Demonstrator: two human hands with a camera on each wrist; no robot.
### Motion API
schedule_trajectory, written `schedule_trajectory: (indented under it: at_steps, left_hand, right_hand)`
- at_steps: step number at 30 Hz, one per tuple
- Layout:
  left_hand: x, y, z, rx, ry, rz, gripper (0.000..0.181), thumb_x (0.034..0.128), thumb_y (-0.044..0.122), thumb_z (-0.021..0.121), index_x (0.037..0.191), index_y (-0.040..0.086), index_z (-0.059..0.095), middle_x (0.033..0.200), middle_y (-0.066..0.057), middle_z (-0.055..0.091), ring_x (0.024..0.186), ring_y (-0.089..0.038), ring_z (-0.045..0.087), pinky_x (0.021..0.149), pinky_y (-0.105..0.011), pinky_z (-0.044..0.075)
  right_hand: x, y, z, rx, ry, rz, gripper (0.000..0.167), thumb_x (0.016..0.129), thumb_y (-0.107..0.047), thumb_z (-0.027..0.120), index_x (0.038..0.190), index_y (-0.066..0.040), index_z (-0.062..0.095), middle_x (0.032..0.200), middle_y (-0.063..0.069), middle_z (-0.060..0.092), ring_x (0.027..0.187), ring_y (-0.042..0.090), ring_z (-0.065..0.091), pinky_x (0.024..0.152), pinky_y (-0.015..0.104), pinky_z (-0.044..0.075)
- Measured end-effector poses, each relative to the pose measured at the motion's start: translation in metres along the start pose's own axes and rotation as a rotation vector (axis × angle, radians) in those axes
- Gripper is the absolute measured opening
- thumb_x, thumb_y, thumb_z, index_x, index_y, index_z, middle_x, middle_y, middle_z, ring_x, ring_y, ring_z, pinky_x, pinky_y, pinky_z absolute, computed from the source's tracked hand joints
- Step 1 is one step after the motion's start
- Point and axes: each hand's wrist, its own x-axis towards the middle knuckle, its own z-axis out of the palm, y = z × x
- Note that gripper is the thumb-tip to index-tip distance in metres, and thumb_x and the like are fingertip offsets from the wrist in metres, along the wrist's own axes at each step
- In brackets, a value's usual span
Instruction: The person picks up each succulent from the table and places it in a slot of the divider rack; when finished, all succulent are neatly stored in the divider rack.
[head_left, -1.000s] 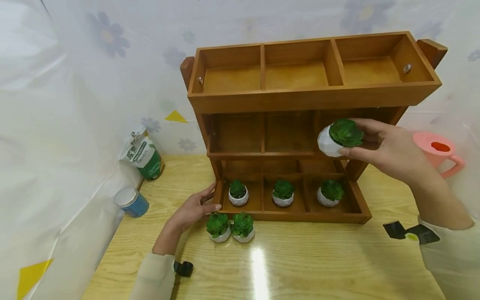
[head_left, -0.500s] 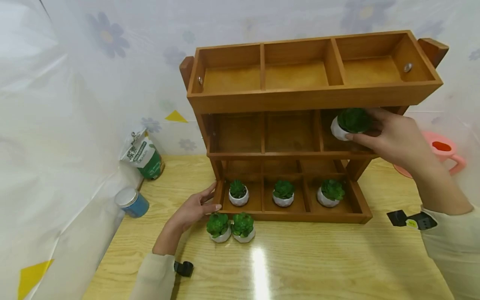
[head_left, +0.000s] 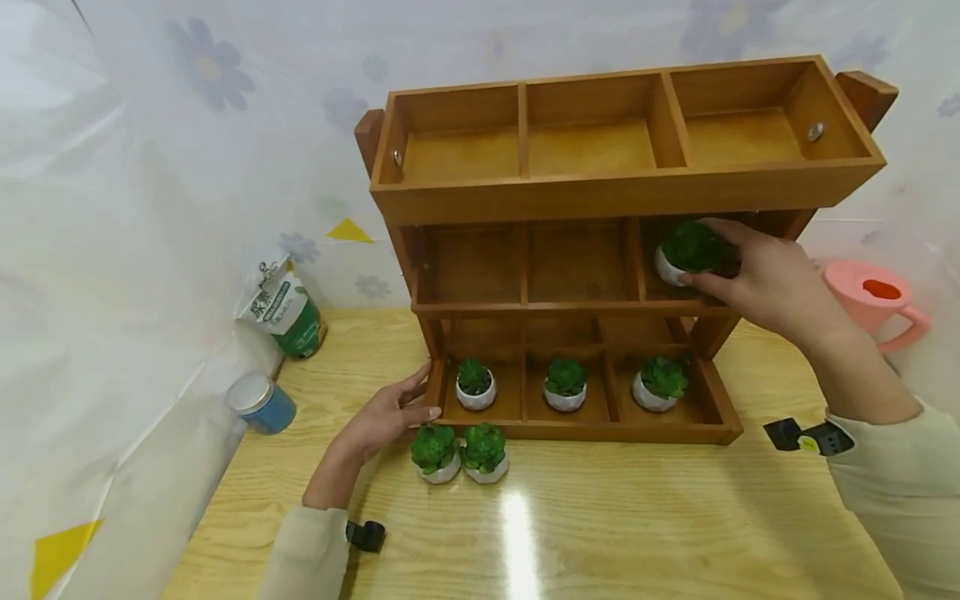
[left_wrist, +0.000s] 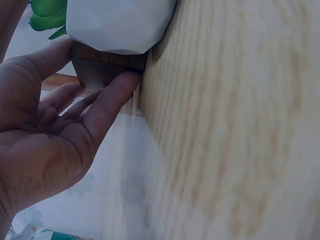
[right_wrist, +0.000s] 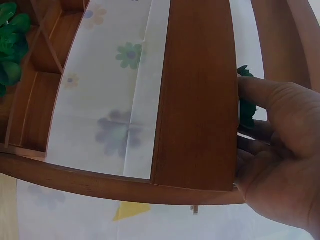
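In the head view my right hand [head_left: 772, 279] holds a potted succulent [head_left: 686, 250] in a white faceted pot, inside the right compartment of the middle tier. The right wrist view shows its green leaves [right_wrist: 247, 107] past the tier's board; the pot is mostly hidden. My left hand [head_left: 386, 421] grips the lower left corner of the brown wooden shelf [head_left: 570, 312], thumb and fingers on either side of it in the left wrist view. Two potted succulents [head_left: 485, 452] stand side by side on the table close to that hand.
The bottom tier bears three potted succulents [head_left: 565, 385], one per compartment. Behind the right arm stands a pink watering can [head_left: 870, 304]. A green-and-white pouch [head_left: 288, 312] and a blue jar [head_left: 262, 404] are at the left. A plastic-like patterned wall covering [head_left: 300, 125] hangs behind.
My right hand has carried the succulent from in front of the middle tier back into its right compartment, then shifted slightly left. The left hand has kept its hold on the shelf.
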Motion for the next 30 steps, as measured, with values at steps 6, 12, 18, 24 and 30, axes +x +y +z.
schedule_trajectory:
  at_steps: [6, 12, 18, 24, 30]
  left_hand:
    - [-0.001, 0.001, 0.0, 0.004, 0.017, -0.014, 0.082, 0.098, 0.031, 0.069, 0.161, 0.041, 0.019, 0.168, -0.018, 0.022, 0.14, -0.041, 0.048, 0.106, -0.057, 0.048]
    - [0.0, 0.0, 0.0, 0.011, 0.008, -0.013, 0.082, 0.0989, 0.03, 0.068, 0.162, 0.04, 0.017, 0.169, -0.019, 0.018, 0.141, -0.041, 0.047, 0.107, -0.057, 0.047]
    - [-0.001, 0.0, 0.0, 0.005, 0.02, -0.012, 0.08, 0.0992, 0.029, 0.068, 0.161, 0.041, 0.019, 0.168, -0.018, 0.02, 0.14, -0.041, 0.049, 0.106, -0.057, 0.048]
    - [-0.001, 0.001, 0.001, -0.008, 0.035, -0.024, 0.079, 0.0982, 0.028, 0.069, 0.159, 0.044, 0.022, 0.168, -0.016, 0.023, 0.139, -0.039, 0.05, 0.106, -0.057, 0.048]
    - [-0.002, 0.003, 0.002, -0.008, 0.027, -0.019, 0.078, 0.0995, 0.026, 0.068, 0.16, 0.043, 0.021, 0.168, -0.017, 0.023, 0.139, -0.04, 0.05, 0.105, -0.057, 0.048]
  right_hand:
    - [-0.001, 0.003, -0.002, -0.033, -0.037, 0.02, 0.066, 0.09, -0.028, 0.077, 0.145, -0.002, 0.05, 0.125, 0.035, 0.059, 0.1, 0.051, 0.058, 0.085, 0.067, 0.045]
    - [-0.004, 0.003, -0.006, -0.036, -0.092, 0.042, 0.07, 0.093, -0.032, 0.073, 0.151, -0.004, 0.044, 0.13, 0.038, 0.056, 0.101, 0.053, 0.058, 0.085, 0.067, 0.044]
    - [-0.013, 0.0, -0.007, -0.028, -0.095, 0.022, 0.067, 0.095, -0.036, 0.072, 0.152, -0.01, 0.047, 0.131, 0.034, 0.06, 0.099, 0.047, 0.061, 0.083, 0.064, 0.046]
    - [-0.029, -0.003, -0.003, 0.005, 0.001, -0.025, 0.067, 0.091, -0.029, 0.078, 0.15, -0.012, 0.05, 0.122, 0.029, 0.068, 0.09, 0.04, 0.068, 0.074, 0.037, 0.053]
    - [-0.051, -0.013, -0.003, 0.051, 0.114, -0.085, 0.073, 0.083, -0.014, 0.085, 0.149, -0.009, 0.053, 0.131, 0.026, 0.066, 0.103, 0.045, 0.068, 0.082, 0.02, 0.046]
